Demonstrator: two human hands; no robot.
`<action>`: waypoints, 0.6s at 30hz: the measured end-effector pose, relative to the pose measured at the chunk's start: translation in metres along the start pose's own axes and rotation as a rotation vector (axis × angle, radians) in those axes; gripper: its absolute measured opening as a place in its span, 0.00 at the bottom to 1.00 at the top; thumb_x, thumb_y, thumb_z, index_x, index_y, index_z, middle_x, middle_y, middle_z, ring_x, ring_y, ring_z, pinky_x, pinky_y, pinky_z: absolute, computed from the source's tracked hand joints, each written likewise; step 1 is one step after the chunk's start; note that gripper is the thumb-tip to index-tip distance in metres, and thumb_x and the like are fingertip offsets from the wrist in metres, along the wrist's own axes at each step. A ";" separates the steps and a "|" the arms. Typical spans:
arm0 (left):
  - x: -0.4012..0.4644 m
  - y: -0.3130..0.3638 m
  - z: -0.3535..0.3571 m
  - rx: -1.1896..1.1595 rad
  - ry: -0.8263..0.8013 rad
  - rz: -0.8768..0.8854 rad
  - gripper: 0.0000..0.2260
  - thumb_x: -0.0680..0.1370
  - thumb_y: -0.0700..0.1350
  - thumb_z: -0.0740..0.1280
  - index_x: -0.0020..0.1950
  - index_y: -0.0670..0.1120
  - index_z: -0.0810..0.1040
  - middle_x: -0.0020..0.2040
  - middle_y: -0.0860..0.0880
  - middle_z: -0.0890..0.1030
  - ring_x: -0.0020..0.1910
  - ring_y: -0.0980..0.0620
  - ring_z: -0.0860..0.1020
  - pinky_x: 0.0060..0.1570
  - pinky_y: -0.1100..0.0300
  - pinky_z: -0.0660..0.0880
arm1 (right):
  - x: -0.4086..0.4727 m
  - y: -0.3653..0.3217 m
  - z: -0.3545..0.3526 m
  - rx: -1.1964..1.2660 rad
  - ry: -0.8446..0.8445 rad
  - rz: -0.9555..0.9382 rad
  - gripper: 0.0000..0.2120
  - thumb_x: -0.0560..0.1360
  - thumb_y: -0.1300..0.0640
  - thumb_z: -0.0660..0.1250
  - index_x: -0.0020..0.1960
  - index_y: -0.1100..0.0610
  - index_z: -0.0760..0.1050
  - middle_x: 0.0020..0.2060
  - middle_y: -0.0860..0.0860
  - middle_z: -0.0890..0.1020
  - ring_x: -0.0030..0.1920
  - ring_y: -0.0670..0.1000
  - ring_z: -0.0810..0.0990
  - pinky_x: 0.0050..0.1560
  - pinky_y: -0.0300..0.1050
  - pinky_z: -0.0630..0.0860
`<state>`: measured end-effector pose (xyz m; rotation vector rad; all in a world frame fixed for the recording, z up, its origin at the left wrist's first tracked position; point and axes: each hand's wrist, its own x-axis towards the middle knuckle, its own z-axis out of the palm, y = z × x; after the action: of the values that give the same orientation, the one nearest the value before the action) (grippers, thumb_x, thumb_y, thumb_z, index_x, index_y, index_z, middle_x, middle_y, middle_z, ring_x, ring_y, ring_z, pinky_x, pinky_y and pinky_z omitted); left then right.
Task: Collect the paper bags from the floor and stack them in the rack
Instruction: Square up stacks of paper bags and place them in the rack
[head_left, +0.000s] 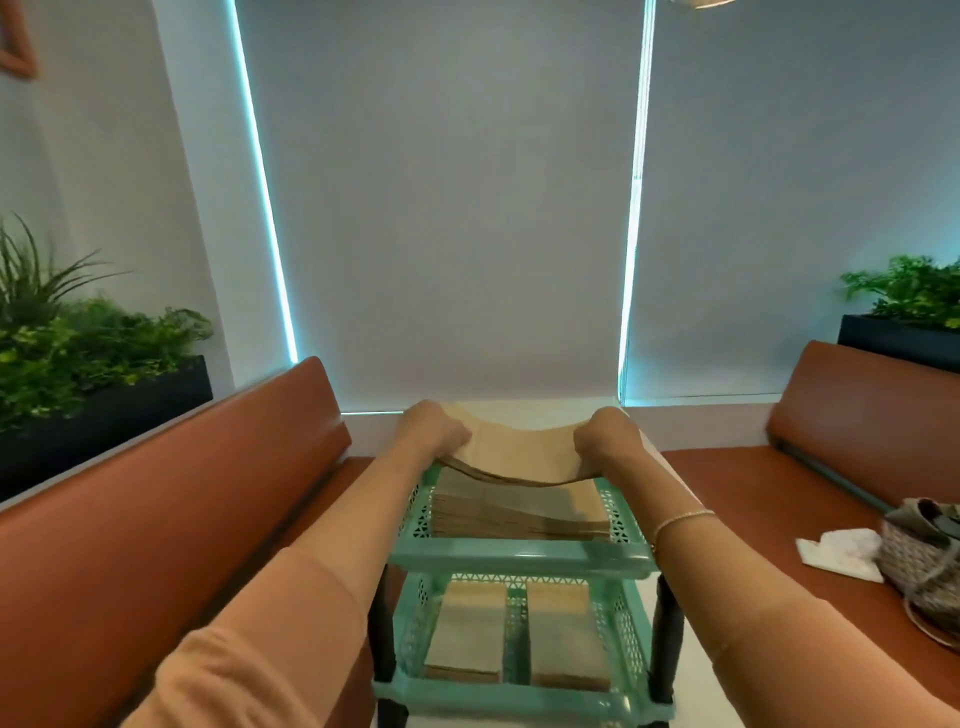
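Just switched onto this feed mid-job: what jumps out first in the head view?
Dead centre, the left hand and right hand grip a sagging bundle of brown paper bags above the top shelf of a teal plastic rack, which already holds a stack of bags. The lower shelf holds two more piles side by side. Orange-brown benches flank the rack.

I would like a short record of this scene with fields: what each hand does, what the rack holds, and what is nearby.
left hand: grips the left edge of a bundle of paper bags
right hand: grips the bundle's right edge
bundle: sagging in the middle, above the top shelf
rack: green; top shelf holds a stack of bags, lower shelf two piles
nearby: brown benches on both sides
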<state>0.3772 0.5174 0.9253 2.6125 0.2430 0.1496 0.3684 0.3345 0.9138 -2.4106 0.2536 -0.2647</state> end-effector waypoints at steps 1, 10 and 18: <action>0.004 -0.002 0.003 0.006 -0.010 -0.002 0.17 0.77 0.47 0.65 0.61 0.37 0.72 0.54 0.42 0.77 0.53 0.46 0.76 0.49 0.57 0.72 | 0.002 0.002 0.003 0.016 -0.006 0.015 0.12 0.78 0.64 0.57 0.57 0.68 0.74 0.56 0.62 0.78 0.53 0.58 0.76 0.56 0.46 0.72; 0.029 -0.023 0.025 0.034 -0.103 -0.013 0.18 0.77 0.49 0.65 0.61 0.37 0.74 0.54 0.44 0.78 0.58 0.46 0.77 0.51 0.59 0.72 | 0.024 0.012 0.028 -0.070 -0.030 0.066 0.08 0.77 0.62 0.60 0.52 0.65 0.74 0.37 0.54 0.72 0.43 0.52 0.69 0.41 0.40 0.66; 0.036 -0.030 0.040 0.095 -0.056 -0.014 0.23 0.77 0.52 0.64 0.65 0.37 0.71 0.62 0.41 0.76 0.61 0.44 0.75 0.59 0.57 0.72 | 0.031 0.022 0.041 -0.106 -0.020 0.092 0.04 0.76 0.61 0.62 0.45 0.62 0.71 0.43 0.56 0.74 0.44 0.53 0.72 0.45 0.43 0.70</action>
<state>0.4140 0.5312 0.8774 2.7042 0.2538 0.0609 0.4062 0.3360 0.8729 -2.4961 0.3775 -0.1896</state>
